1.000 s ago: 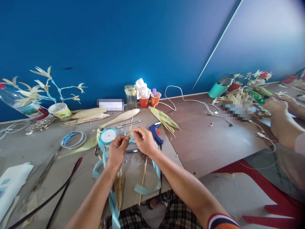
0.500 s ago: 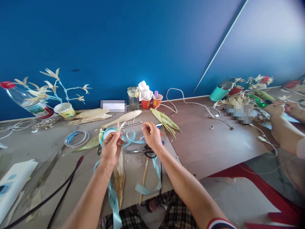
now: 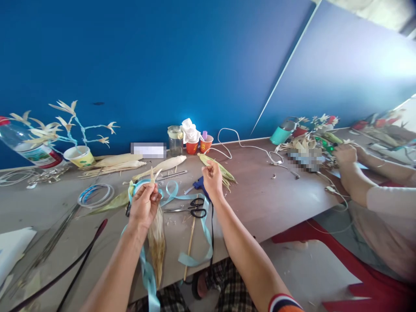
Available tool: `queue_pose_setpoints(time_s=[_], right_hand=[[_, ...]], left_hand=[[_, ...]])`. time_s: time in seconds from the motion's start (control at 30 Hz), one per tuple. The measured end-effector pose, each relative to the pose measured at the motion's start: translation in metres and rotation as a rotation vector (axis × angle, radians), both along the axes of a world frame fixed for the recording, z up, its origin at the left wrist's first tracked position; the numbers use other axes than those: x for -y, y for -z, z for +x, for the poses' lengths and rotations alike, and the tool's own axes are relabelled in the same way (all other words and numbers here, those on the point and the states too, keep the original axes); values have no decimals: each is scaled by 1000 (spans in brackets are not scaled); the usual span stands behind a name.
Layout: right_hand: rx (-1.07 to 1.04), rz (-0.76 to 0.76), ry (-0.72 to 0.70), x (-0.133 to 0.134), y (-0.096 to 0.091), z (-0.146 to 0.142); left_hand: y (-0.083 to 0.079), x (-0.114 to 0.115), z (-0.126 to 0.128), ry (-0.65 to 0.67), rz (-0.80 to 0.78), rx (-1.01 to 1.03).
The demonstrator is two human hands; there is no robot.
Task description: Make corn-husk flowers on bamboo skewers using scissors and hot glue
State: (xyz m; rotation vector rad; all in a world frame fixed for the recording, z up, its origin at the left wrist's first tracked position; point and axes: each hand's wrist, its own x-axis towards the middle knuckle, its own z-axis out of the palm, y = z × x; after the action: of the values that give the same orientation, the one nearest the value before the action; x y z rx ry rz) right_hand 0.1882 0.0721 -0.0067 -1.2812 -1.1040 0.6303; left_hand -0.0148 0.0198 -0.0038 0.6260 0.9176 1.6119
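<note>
My left hand (image 3: 144,203) is closed in a pinch on a small pale corn husk piece (image 3: 153,176), whose pointed tips stick up above the fingers. Apart from it, to the right, my right hand (image 3: 212,182) is raised with curled fingers pressed together; anything between them is too small to make out. Beneath my left hand hangs or lies a long dried husk (image 3: 156,247). Light blue ribbon (image 3: 208,242) loops over the table between the hands. Black-handled scissors (image 3: 197,208) and a blue glue gun (image 3: 199,183) lie near my right hand, which partly hides the glue gun.
Several husks (image 3: 169,164) lie behind my hands. A paper cup (image 3: 79,157) holds husk flowers on blue stems, beside a tilted bottle (image 3: 39,151). A jar (image 3: 176,141) and red cups (image 3: 192,147) stand by the wall. At right, another person's hands (image 3: 346,154) work.
My right hand has moved away from my left, uncovering more of the scissors and the blue glue gun. My left hand still pinches the husk piece. The view has turned slightly right.
</note>
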Motion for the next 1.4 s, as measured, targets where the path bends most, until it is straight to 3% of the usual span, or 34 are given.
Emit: queue_pose_setpoints(time_s=[0.13,0.27,0.43,0.67,0.77,0.9,1.07,1.13,1.27,1.4], right_hand=[[163,-71,-91,7,-14,12],[624,-281,-192,23,-26,26],[1140,-519,-220,41,-19,27],[1265,-515,-106,44,-5,16],[1147,-514,-122,42,-3,21],[706,-576,-166,36,4,34],[253,-456,-153,35,7,45],[77,-393,-220,38,1,48],[-565,-191,-532,53,-27,56],[-700,-134,-728,67,-56,60]], left_hand=[[-2,0,1,-12,5,33],[-3,1,2,-15,-27,38],[-1,0,4,-5,-38,26],[1,-2,4,6,-19,8],[0,-1,5,5,-23,-5],[0,0,7,13,-36,-10],[2,-1,6,18,-36,-7],[2,0,6,18,-40,-16],[2,2,6,18,-49,-31],[4,1,6,26,-38,-45]])
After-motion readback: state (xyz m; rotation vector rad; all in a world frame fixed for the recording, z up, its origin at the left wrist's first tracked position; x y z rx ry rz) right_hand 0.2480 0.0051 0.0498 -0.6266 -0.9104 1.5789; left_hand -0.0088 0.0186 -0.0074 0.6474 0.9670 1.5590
